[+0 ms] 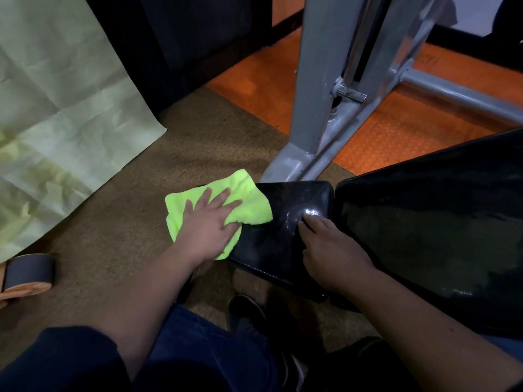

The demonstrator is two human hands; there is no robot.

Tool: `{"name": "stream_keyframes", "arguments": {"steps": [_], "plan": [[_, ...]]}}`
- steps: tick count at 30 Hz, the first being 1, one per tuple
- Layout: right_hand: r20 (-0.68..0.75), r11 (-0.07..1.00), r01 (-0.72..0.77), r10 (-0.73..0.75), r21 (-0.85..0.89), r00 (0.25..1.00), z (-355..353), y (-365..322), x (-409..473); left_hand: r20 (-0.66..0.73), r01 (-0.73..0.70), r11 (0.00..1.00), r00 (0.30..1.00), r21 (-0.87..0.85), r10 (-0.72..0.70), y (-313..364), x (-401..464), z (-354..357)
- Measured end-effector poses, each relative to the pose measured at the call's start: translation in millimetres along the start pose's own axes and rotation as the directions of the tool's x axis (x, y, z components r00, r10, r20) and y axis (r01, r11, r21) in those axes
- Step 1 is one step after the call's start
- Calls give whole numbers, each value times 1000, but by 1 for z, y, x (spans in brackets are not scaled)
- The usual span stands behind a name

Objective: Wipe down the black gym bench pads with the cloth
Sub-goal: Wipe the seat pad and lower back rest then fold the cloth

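A small black seat pad [285, 222] lies in the middle of the view, shiny with a white-stitched near edge. A larger black back pad [430, 227] slopes up to the right, with a narrow gap between the two. A bright yellow-green cloth [249, 205] covers the seat pad's left end and hangs over its edge. My left hand [209, 224] presses flat on the cloth with the fingers spread. My right hand [328, 256] rests on the seat pad's right part, fingers stretched toward the gap.
The grey metal frame [325, 89] of the bench rises behind the seat pad, with a bar running right over the orange floor [268, 77]. A pale green sheet [56, 108] hangs at left. A dark roller [28, 271] lies at lower left. My legs and a shoe [246, 312] are below.
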State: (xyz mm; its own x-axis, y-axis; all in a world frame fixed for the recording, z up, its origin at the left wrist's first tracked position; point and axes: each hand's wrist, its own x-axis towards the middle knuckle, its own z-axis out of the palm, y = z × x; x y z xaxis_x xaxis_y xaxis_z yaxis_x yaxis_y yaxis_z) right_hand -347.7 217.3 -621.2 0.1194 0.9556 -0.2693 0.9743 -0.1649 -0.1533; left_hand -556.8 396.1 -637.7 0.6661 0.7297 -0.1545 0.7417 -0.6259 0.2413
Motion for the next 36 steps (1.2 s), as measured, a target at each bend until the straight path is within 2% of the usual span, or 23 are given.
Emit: {"name": "stream_keyframes", "arguments": {"steps": [2, 6, 10, 14, 19, 23, 28, 33, 36], "plan": [[4, 1000, -10, 10, 17, 1000, -1, -2, 0, 13, -21, 1000, 1000, -1, 21, -9, -2, -1], [-7, 1000, -14, 14, 20, 1000, -11, -6, -3, -3, 86, 995, 996, -40, -86, 2, 19, -5], [20, 999, -13, 13, 39, 1000, -16, -5, -5, -20, 11, 1000, 1000, -26, -12, -9, 13, 2], [13, 999, -26, 25, 46, 1000, -17, -7, -5, -11, 112, 991, 994, -70, -113, -7, 33, -6], [-2, 997, -33, 33, 63, 999, -20, -8, -6, -27, -12, 1000, 1000, -15, 12, -14, 26, 0], [-4, 997, -28, 28, 71, 1000, -20, -7, -5, -35, 115, 991, 992, -65, -117, -10, 51, -5], [16, 996, -25, 24, 89, 1000, -17, -4, -5, -89, 22, 999, 996, -34, -25, -21, 36, 5], [36, 994, -38, 35, 105, 999, -17, -3, -4, -94, 113, 989, 988, -96, -122, -20, 52, -3], [58, 993, -37, 31, 109, 998, -18, -2, -4, -123, 27, 993, 991, -116, -42, -30, 37, 4]]}}
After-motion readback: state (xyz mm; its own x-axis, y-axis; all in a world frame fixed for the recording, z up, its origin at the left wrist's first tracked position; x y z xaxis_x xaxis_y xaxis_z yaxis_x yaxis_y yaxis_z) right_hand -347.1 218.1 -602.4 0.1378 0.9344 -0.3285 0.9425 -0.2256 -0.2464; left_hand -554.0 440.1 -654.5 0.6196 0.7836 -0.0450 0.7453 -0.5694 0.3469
